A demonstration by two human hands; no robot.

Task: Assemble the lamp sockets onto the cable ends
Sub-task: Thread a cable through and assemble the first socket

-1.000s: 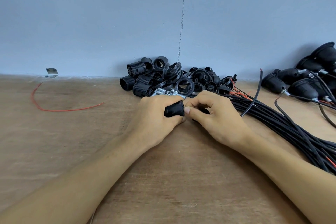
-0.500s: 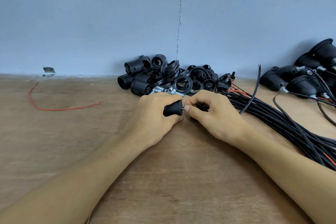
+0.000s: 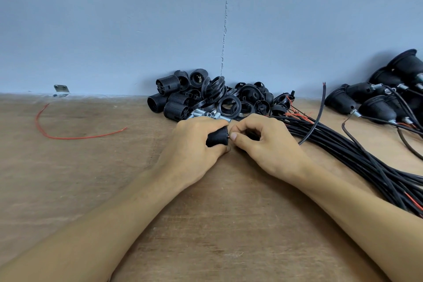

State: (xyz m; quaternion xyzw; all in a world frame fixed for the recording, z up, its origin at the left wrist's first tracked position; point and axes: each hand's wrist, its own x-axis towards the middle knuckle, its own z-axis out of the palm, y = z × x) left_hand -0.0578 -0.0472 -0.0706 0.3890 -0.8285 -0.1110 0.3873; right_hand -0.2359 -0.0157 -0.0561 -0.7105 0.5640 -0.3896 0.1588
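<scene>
Wooden worktop lies open on the near side and to the left, bar a red wire; its far edge meets a blue wall. Against the wall sits a pile of socket parts, with a cable bundle and finished sockets to the right. Our left hand has its fingers clamped round a socket cap at centre; our right hand pinches a cable end at its narrow tip. Both hands sit as they did half a second ago.

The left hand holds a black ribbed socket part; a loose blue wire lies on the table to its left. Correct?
No. In the head view the loose wire is red, not blue. The left hand does hold the black ribbed socket part, and the wire lies on the table to its left.
</scene>
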